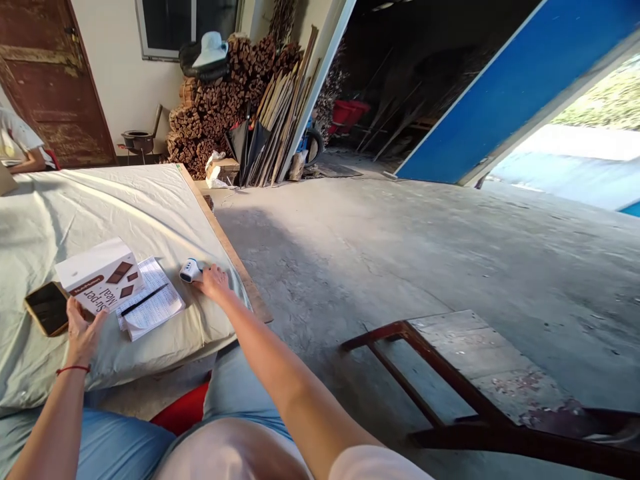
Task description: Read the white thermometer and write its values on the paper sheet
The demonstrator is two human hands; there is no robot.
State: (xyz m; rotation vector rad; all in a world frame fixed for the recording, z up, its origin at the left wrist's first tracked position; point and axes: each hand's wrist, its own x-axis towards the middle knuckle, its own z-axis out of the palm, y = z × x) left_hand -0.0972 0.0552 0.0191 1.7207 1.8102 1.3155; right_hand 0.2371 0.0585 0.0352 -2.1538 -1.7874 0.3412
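Observation:
My left hand [84, 328] grips the near edge of a white cardboard box [103, 270] printed with brown squares and lettering. My right hand [215, 283] is closed around the handle of a white and blue handheld device [191, 270], which looks like an infrared thermometer, close to the table's right edge. Between my hands lies an open notebook [163, 310] with handwritten lines, and a black pen [144, 300] rests across it. To the left of the box is a smartphone [47, 309] with a dark screen, partly covered by the box.
A pale cloth covers the table [130, 200], with a wooden edge on its right. A worn wooden chair [470, 373] lies or leans at lower right. Stacked firewood [225, 93] and planks [280, 120] stand by the wall. Another person [20, 140] sits at far left.

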